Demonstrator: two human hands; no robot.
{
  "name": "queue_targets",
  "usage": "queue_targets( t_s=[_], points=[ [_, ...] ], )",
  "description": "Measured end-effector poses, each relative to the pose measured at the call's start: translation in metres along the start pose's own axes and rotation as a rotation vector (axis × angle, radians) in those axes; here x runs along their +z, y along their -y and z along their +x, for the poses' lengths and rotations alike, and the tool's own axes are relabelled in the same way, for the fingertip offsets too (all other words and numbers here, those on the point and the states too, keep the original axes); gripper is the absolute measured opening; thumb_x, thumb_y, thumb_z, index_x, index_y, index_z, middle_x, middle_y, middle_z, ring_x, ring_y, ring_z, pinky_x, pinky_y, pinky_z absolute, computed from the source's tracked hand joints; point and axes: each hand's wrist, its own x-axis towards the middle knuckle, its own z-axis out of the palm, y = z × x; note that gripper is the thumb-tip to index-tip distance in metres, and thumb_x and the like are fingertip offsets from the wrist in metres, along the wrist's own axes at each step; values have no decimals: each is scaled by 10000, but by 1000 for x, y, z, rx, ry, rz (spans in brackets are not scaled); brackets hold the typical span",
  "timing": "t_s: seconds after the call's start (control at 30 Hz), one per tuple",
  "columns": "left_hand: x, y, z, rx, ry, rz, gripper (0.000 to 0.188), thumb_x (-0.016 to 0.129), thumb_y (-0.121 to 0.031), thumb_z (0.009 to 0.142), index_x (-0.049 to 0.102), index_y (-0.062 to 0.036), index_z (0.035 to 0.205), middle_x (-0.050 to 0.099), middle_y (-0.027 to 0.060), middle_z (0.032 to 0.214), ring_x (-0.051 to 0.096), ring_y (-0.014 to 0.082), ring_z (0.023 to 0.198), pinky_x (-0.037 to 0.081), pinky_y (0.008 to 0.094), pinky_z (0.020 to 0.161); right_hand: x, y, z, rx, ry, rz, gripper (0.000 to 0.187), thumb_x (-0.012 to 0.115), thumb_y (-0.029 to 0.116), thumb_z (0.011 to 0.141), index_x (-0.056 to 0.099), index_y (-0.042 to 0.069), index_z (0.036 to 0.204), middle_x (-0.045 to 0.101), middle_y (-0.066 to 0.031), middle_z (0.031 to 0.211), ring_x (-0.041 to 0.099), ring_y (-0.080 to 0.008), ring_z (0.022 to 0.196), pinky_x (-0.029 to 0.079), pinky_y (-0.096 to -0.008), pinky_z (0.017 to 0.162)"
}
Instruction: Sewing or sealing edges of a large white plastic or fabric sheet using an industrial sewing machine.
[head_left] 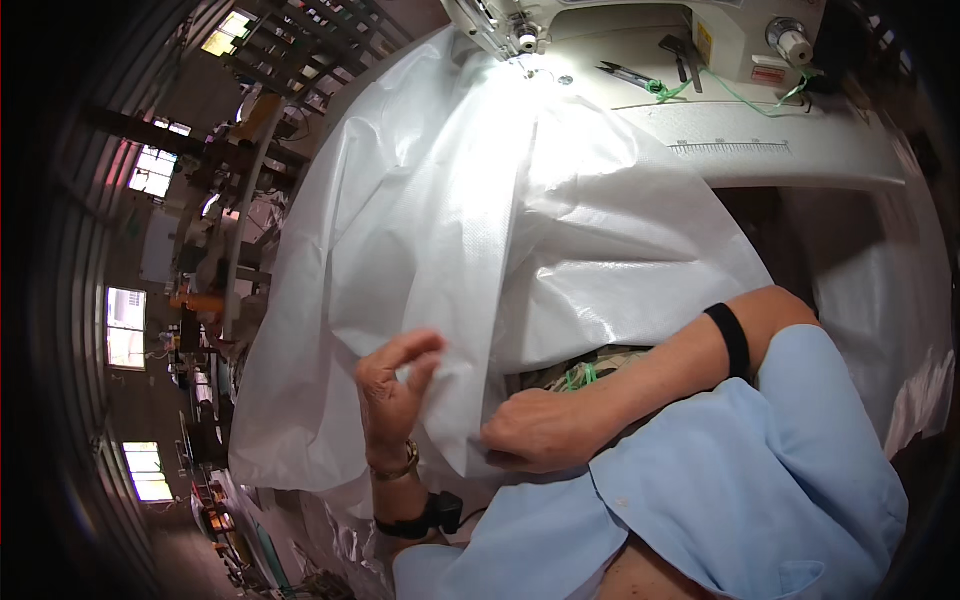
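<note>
A large sheet of shiny white woven plastic [420, 270] spreads from beneath the sewing machine's needle area [528, 68] down toward my body, in long folds. My left hand [395, 385] is raised over its lower part, thumb and index finger curved apart with nothing visible between them. Next to it, my right hand [545, 430] is closed in a fist at the sheet's near edge, by the lower end of a long fold. Its fingertips are mostly hidden, but it appears to grip the plastic there. Green threads [580, 377] lie above my right wrist.
The white sewing machine [740, 40] stands at the far side, its lamp lighting the plastic. Thread snips [632, 76], a dark small tool [682, 62] and green thread [735, 95] lie on its bed. A printed ruler scale [735, 147] runs along the table's front. Cluttered racks stand at left.
</note>
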Motion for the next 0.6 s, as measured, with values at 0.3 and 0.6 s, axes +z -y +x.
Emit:
queue_targets(
  t_s=[0.3, 0.6],
  points=[
    [5, -15, -1, -396, -19, -577, 160, 578, -27, 943, 694, 46, 1023, 677, 10, 834, 564, 37, 740, 462, 196, 659, -54, -28, -20, 130, -613, -247, 204, 689, 238, 883, 620, 47, 883, 625, -153, 765, 627, -313, 675, 496, -395, 625],
    [2, 0, 30, -231, -328, -919, 203, 540, -141, 1035, 645, 31, 1006, 685, 33, 921, 620, 72, 821, 500, 215, 767, -174, -91, -45, 483, -1322, 607, 424, 596, 156, 969, 489, -135, 1259, 634, -231, 1159, 695, -170, 698, 518, -242, 470]
  ],
)
